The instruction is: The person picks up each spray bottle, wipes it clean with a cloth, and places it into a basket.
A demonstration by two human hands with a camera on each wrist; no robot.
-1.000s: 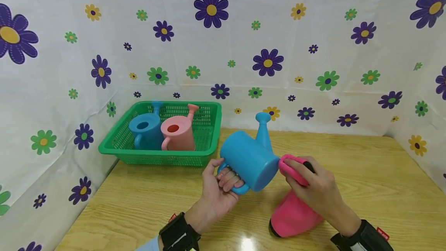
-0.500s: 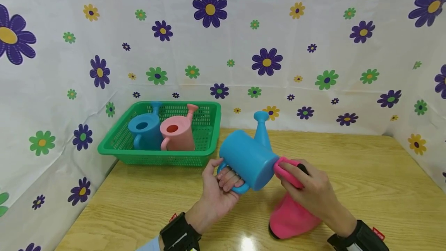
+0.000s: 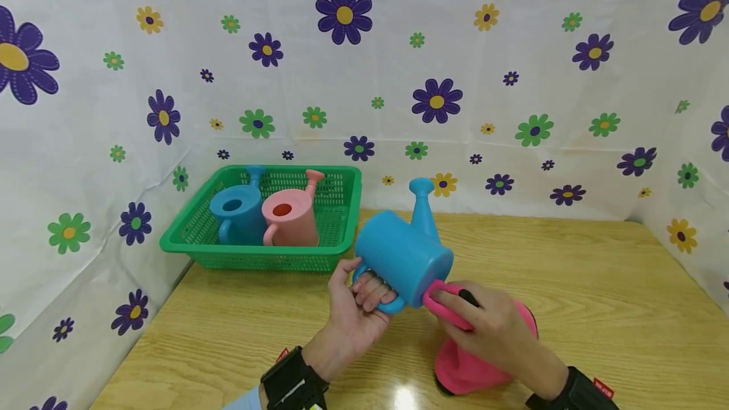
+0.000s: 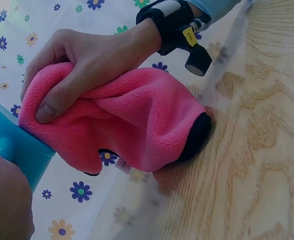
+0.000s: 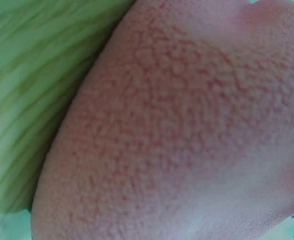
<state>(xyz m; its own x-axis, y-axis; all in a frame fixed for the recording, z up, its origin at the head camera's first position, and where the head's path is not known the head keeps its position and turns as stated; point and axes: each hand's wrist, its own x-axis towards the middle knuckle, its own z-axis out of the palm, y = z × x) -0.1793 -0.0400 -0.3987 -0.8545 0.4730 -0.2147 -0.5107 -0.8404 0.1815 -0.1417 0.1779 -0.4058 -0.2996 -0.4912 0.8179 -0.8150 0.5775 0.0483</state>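
Observation:
A blue watering can (image 3: 398, 252) is held tilted above the table, its spout pointing up and its base turned to the right. My left hand (image 3: 359, 315) grips it by the handle, fingers curled round the loop. My right hand (image 3: 490, 328) pinches a folded pink cloth (image 3: 473, 366) with dark edging and presses it against the lower edge of the can's base. In the left wrist view, the fluffy cloth (image 4: 151, 115) hangs down from the right hand to the wooden table. Pink cloth fills most of the right wrist view.
A green plastic basket (image 3: 262, 260) stands at the back left of the wooden table (image 3: 598, 296). Inside it sit another blue watering can (image 3: 242, 220) and a pink watering can (image 3: 296, 220). A flower-printed white sheet (image 3: 387, 68) hangs behind and beside the table.
My right hand has moved the cloth left and down, from the right side of the can's base to its lower edge. The held can has tipped slightly to the left.

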